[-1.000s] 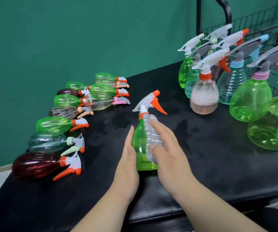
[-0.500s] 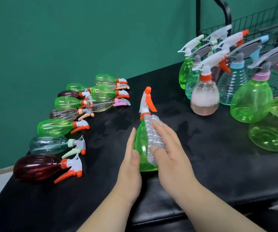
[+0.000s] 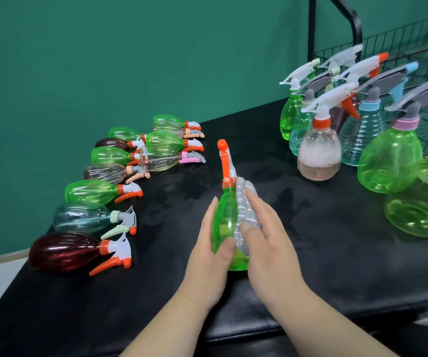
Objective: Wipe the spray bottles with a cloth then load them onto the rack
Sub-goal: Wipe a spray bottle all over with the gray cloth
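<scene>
A green spray bottle (image 3: 223, 222) with an orange-and-white trigger head stands upright on the black table (image 3: 323, 253), its nozzle pointing toward me. My left hand (image 3: 209, 258) holds its left side, thumb across the front. My right hand (image 3: 267, 243) presses a grey striped cloth (image 3: 245, 210) against the bottle's right side. Several green, teal and dark red bottles (image 3: 94, 191) lie in rows on the left. Several upright bottles (image 3: 388, 161) stand at the right.
A black wire rack (image 3: 398, 47) rises behind the upright bottles at the far right, against a green wall. A clear pink bottle with foam (image 3: 318, 153) stands nearest the centre. Wet patches mark the table behind the held bottle.
The bottle has turned in my hands: its nozzle pointed right before and now faces me. My left thumb has come round onto the front. The cloth stays on the right side.
</scene>
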